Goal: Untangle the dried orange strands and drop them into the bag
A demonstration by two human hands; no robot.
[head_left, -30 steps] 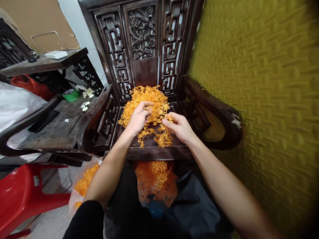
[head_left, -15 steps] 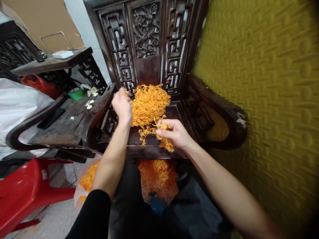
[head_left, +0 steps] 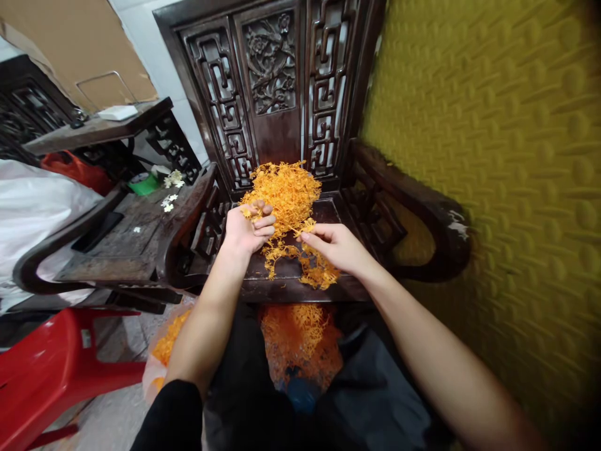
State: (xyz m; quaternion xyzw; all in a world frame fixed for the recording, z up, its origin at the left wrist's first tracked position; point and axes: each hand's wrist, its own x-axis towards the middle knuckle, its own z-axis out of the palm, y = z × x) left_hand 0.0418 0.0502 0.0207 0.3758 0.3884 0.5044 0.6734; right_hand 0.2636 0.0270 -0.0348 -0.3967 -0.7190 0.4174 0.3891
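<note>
Black sleeve (head_left: 166,416), bare forearms

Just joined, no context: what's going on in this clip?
A person is working through a pile of orange stringy material heaped on the seat of a carved dark wooden chair. The left hand is curled around a small tuft at the pile's edge. The right hand pinches strands of a loose clump near the seat's front. More orange material sits in a bag below the seat.

Probably a home workspace, carved wooden chair (head_left: 282,94), red plastic stool (head_left: 51,363), padded yellow wall (head_left: 493,156)
</note>
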